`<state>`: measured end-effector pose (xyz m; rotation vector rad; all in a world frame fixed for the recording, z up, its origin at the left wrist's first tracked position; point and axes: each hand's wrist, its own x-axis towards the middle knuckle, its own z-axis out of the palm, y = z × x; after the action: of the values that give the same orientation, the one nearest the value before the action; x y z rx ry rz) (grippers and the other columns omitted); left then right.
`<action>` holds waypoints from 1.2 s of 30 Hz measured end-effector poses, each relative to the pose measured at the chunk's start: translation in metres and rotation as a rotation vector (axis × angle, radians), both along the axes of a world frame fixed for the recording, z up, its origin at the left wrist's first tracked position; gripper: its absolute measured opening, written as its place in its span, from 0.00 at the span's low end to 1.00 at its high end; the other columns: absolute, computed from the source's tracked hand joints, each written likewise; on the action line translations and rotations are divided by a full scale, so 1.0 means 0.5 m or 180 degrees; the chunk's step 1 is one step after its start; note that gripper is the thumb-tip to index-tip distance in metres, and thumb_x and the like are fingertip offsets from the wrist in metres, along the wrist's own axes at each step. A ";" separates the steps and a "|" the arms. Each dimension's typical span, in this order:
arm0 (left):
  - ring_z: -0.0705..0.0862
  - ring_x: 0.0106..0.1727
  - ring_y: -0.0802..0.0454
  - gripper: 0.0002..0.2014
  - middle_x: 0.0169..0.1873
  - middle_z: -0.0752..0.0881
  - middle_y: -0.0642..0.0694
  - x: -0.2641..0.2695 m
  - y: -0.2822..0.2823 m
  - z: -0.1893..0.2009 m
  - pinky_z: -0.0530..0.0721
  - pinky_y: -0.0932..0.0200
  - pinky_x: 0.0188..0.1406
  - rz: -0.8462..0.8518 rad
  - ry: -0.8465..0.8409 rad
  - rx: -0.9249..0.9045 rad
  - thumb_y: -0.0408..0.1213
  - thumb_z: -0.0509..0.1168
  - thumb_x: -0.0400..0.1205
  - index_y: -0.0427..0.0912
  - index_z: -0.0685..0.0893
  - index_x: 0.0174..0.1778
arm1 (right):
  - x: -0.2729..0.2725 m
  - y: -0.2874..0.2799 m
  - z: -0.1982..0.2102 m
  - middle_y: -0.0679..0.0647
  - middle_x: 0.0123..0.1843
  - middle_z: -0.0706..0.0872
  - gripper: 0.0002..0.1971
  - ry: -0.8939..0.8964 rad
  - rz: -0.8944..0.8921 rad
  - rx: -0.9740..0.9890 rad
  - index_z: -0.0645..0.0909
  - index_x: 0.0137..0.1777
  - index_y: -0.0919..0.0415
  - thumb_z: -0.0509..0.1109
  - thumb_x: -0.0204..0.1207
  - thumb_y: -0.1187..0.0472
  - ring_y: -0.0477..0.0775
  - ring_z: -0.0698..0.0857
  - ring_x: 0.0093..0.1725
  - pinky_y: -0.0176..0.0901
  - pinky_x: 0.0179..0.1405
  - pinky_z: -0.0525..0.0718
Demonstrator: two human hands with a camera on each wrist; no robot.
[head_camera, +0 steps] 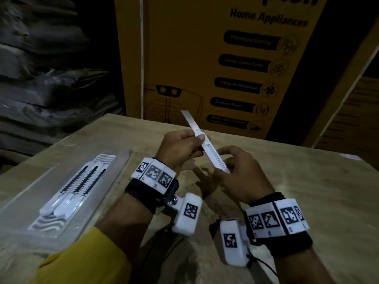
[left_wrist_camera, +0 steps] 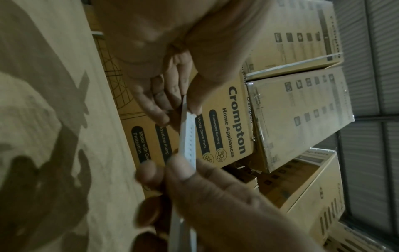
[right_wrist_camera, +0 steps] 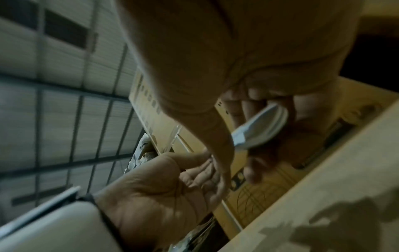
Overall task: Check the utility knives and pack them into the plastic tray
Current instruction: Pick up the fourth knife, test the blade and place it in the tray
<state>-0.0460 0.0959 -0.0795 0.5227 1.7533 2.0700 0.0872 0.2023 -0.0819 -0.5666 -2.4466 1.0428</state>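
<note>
Utility knife (head_camera: 206,143), white, blade extended: held in the air between both hands, tilted, blade end pointing up and away from the person, handle end down toward the right hand.

Left hand (head_camera: 180,146): fingers curled round the knife's middle, thumb on top.

Right hand (head_camera: 241,171): fingers curled at the handle end; the right wrist view shows the rounded white butt (right_wrist_camera: 262,127) inside them, though blur leaves the exact grip unclear.

Plastic tray (head_camera: 26,203), clear: left of the left hand, well apart from it, lying on the table (head_camera: 307,181).

Packed knives (head_camera: 71,191): three white ones, side by side in the tray.

Cardboard cartons (head_camera: 215,58), yellow, printed "Home Appliances": beyond both hands, behind the table's far edge.

Yellow sleeve (head_camera: 82,261): on the left forearm.
</note>
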 end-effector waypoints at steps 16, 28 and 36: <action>0.96 0.43 0.48 0.13 0.44 0.95 0.44 0.024 -0.022 0.014 0.94 0.54 0.44 -0.0556 -0.0408 0.0392 0.36 0.57 0.93 0.38 0.87 0.55 | -0.001 -0.035 -0.016 0.64 0.37 0.92 0.12 -0.0083 0.1039 -0.1523 0.83 0.61 0.70 0.74 0.81 0.65 0.59 0.88 0.32 0.54 0.34 0.84; 0.95 0.45 0.49 0.13 0.50 0.94 0.43 0.018 -0.034 0.018 0.94 0.56 0.43 -0.0735 -0.0543 0.0400 0.20 0.60 0.88 0.38 0.87 0.56 | 0.000 -0.029 -0.029 0.74 0.50 0.92 0.15 -0.0052 0.1162 -0.1863 0.79 0.67 0.72 0.69 0.81 0.76 0.63 0.91 0.38 0.51 0.36 0.90; 0.94 0.47 0.49 0.17 0.53 0.93 0.41 0.023 -0.037 0.021 0.94 0.59 0.44 -0.0853 -0.0523 0.0447 0.17 0.58 0.88 0.31 0.84 0.69 | 0.001 -0.031 -0.028 0.71 0.45 0.92 0.13 0.0028 0.1197 -0.1990 0.81 0.64 0.72 0.70 0.81 0.74 0.61 0.88 0.32 0.53 0.36 0.88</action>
<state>-0.0345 0.0775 -0.0688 0.5756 1.3722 1.9921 0.0875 0.1867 -0.0961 -0.2741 -2.2400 1.9839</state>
